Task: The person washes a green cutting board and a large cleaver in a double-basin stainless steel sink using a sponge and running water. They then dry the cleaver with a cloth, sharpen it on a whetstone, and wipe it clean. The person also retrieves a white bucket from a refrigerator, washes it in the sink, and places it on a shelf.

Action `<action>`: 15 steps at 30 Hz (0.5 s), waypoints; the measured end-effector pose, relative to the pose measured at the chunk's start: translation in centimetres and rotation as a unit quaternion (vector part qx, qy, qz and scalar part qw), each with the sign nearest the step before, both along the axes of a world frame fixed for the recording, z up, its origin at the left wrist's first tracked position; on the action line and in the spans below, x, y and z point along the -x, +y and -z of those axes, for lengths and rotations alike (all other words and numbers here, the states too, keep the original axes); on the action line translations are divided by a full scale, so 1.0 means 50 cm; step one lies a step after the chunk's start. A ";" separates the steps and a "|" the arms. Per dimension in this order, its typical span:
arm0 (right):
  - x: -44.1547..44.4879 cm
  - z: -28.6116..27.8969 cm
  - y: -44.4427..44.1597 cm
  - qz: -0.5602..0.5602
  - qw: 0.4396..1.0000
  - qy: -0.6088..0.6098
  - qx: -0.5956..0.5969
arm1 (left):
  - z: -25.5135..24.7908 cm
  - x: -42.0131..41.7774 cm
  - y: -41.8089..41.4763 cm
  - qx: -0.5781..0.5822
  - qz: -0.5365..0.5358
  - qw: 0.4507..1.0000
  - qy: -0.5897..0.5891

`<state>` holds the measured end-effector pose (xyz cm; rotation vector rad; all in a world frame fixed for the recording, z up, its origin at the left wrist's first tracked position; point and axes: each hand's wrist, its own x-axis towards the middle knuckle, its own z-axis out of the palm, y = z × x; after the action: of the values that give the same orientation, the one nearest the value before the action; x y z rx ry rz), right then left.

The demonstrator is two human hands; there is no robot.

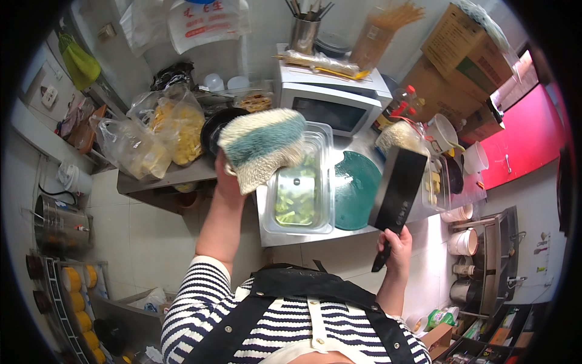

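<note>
My left hand [229, 175] grips a striped cloth [263, 136] in cream, teal and beige; the cloth hides most of the fingers. It is held up over the back left of a clear plastic food container [328, 182]. Cut green vegetable pieces [291, 204] show through that container. In my right hand [396, 248] is the black handle of a cleaver [400, 186], its broad dark blade pointing up and away from me. Between the container and the blade lies a round green cutting board [357, 191], with wet-looking shine on its surface.
A white microwave oven [332, 102] stands behind the container, with skewers and a metal utensil holder [304, 34] on top. Plastic bags of yellow food [175, 132] sit at left. To the right are a clear tray [436, 182], bottles [404, 102] and stacked cardboard boxes [454, 68].
</note>
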<state>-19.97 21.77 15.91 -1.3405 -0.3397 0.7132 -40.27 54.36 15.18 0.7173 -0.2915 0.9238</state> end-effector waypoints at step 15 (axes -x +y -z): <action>-0.043 0.075 -0.170 0.002 0.618 -0.764 0.185 | 0.016 -0.265 -0.565 0.319 0.266 0.907 0.074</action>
<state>-17.81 13.28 12.17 -2.0885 -1.6057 -0.6549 -27.03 26.14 14.37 0.0771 -0.0296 0.3897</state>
